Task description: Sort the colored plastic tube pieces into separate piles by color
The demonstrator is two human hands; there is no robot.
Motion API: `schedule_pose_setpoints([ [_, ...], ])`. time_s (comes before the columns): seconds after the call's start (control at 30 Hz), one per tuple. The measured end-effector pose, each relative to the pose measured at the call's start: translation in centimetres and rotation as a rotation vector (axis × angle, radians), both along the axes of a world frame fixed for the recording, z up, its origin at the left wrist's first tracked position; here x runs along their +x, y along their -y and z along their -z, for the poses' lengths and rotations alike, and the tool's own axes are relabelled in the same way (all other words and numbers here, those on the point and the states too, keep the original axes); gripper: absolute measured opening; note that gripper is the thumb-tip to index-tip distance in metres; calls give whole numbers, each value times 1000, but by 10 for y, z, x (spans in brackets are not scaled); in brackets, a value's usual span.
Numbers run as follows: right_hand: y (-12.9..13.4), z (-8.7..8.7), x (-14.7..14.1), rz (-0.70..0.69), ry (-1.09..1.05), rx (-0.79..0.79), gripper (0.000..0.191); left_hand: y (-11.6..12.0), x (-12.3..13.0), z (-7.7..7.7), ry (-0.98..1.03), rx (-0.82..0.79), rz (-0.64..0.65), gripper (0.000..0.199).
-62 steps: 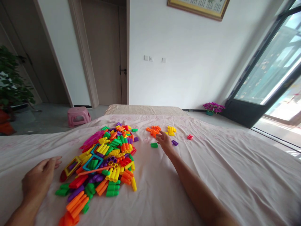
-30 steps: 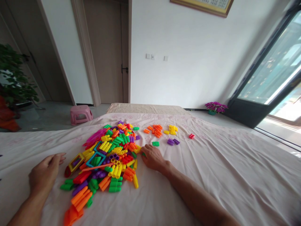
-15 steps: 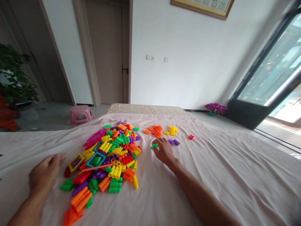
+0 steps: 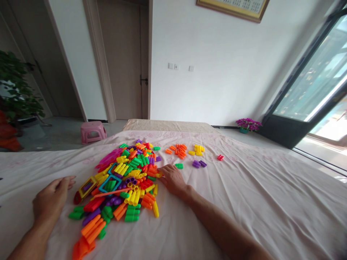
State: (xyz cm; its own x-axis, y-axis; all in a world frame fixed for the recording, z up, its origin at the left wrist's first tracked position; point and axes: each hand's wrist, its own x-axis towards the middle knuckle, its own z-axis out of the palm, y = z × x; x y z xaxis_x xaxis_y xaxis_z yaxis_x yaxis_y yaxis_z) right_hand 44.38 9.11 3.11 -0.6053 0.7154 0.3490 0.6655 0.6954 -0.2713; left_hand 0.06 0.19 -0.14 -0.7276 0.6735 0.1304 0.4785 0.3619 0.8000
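A heap of plastic blocks — orange, green, yellow, purple and red, many of them shaped like joined tubes — lay left of centre in the lower half of the frame, spread on a pale floral sheet. A blue frame piece sat on its left part, with a yellow frame piece just beyond it, and a thin orange rod slanted across the front.

The right hand was at the heap's right edge, palm down, its fingers bent over orange and yellow blocks; I could not tell whether they had pinched one. The left hand, at the lower left, was apart from the heap, loosely curled and narrow, the inside of its grip hidden from me.

Right of the heap, pieces lay sorted by colour: an orange group, a yellow cluster, a purple pair, a green piece and, farther right, a red piece.

Beyond the sheet stood a pink stool at left — and magenta flowers at right, near a glass door.
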Motion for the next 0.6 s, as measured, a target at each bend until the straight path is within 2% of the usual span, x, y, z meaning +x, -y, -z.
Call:
schedule_pose_setpoints([
  [0.13, -1, 1, 10, -42, -125, 33, 21, 3, 10, -11, -8, -16, -18, 47],
  [0.27, 0, -1, 16, -17, -226, 2, 13, 3, 15, -14, 25, 10, -17, 46],
  [0.53, 2, -8, 23, -3, -395, -212, 28, 4, 16, -17, 36, -4, -27, 46],
  [0.6, -3, -10, 27, 26, -472, -249, 25, 4, 16, -18, 22, -10, -24, 46],
])
